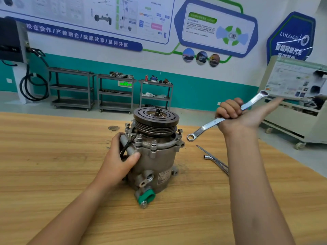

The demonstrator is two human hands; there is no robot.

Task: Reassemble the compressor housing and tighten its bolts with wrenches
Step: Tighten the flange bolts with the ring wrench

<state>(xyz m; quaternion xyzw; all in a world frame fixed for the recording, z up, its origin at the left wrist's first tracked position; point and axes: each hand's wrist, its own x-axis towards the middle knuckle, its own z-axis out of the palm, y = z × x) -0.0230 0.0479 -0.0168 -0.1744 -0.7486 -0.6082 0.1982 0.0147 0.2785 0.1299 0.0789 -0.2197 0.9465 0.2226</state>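
Note:
A grey compressor [155,161] stands upright on the wooden table [53,165], its dark grooved pulley [155,119] on top. Several bolts stick up from the flange under the pulley. A green cap [146,196] covers a port near its base. My left hand [120,160] grips the compressor's left side, thumb on the housing. My right hand [237,115] is raised to the right of the pulley and holds a silver double ring wrench [212,123] by its middle; the lower ring end hangs just right of the flange, clear of the bolts.
A second wrench [215,160] and a thin pointed tool [203,150] lie on the table right of the compressor, partly behind my right forearm. A small round disc [113,128] lies behind the compressor. Metal shelf carts [115,92] line the far wall; a wheeled training stand [293,110] is at right.

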